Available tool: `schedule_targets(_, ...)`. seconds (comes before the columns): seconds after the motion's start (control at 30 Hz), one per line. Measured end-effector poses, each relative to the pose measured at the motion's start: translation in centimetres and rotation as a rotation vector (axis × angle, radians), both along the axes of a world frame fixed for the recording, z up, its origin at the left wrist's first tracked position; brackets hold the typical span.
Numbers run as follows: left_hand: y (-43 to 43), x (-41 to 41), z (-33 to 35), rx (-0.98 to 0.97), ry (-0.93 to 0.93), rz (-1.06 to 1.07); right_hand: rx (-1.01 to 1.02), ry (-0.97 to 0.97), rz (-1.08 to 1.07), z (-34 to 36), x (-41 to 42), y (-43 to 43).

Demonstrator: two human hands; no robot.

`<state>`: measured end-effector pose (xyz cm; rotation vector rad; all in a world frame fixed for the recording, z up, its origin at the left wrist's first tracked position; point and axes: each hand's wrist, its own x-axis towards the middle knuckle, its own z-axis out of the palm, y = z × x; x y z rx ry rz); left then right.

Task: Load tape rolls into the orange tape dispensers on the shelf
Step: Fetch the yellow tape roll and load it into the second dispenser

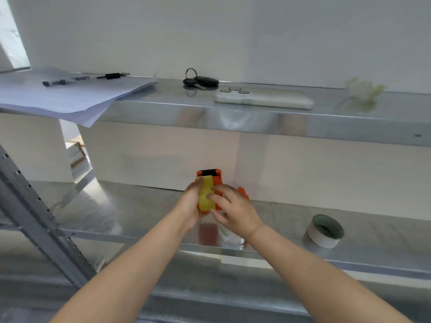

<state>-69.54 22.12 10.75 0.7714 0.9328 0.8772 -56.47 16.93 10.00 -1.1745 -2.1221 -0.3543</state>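
An orange tape dispenser (213,177) with a black front bar is held above the middle metal shelf (144,213). My left hand (191,203) grips its left side and underside. A yellowish tape roll (205,194) sits in it, and the fingers of my right hand (234,209) press on the roll's right side. A second orange dispenser (242,191) peeks out behind my right hand, mostly hidden. A white tape roll with a green patterned core (324,230) lies on the shelf to the right. A clear tape roll (231,237) shows under my right wrist.
The upper shelf (233,117) carries loose papers (65,96) with pens at the left, car keys (200,81), a white phone (263,97) and a blurred pale object (362,89) at the right. A perforated shelf post (35,206) slants at the left.
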Motion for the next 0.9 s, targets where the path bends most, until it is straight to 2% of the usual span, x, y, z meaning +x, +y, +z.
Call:
schedule_targets(0.27,-1.0,2.3,-0.1,-0.052,-0.086,-0.14,0.15,-0.063,-0.035,0.9,2.5,-1.3)
schedule_targets(0.4,-1.4,2.5,-0.3,-0.061,-0.1,-0.151,0.143,-0.08,-0.014,1.5,2.7,-1.8)
schedule_targets(0.5,-1.6,2.5,-0.3,-0.038,-0.065,-0.144,0.016,-0.051,-0.048,2.0,2.7,-1.9)
schedule_targets(0.67,-2.6,1.8,-0.7,0.09,0.124,-0.16,-0.216,0.188,-0.225,3.2,2.9,-0.6)
schedule_targets(0.77,-3.5,1.1,-0.8,0.189,0.172,-0.171,-0.353,0.296,-0.199,4.3,3.3,0.5)
schedule_targets(0.9,-4.5,0.3,-0.5,0.28,0.206,-0.216,-0.453,0.255,-0.158,4.8,3.3,1.6)
